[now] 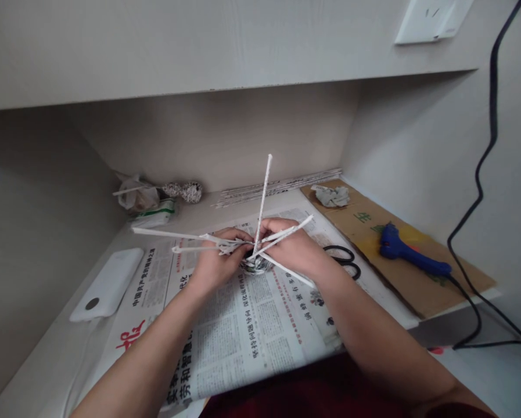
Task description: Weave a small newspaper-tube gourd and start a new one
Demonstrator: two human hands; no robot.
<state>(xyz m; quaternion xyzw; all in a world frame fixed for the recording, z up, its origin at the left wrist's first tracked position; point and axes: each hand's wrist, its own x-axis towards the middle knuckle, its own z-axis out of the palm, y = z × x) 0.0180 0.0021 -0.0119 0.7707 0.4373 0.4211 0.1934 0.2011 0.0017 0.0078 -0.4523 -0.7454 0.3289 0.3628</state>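
Observation:
Between my hands is a small woven piece of rolled paper (258, 266), with several white paper tubes (264, 197) sticking out of it in different directions. My left hand (221, 261) grips its left side, thumb toward the middle, with tubes passing over the fingers. My right hand (290, 247) is closed around the right side, and its fingertips are partly hidden behind the tubes. One tube points almost straight up, while others spread left and right. Printed newspaper (238, 342) lies beneath the work.
To the right, a blue glue gun (412, 253) rests on a cardboard sheet (443, 290) beside crumpled paper (331, 195). Black-handled scissors (345, 255) lie near my right wrist. Paper tubes (281, 186) line the back. A white device (110, 284) and a plastic bag (138, 196) are left.

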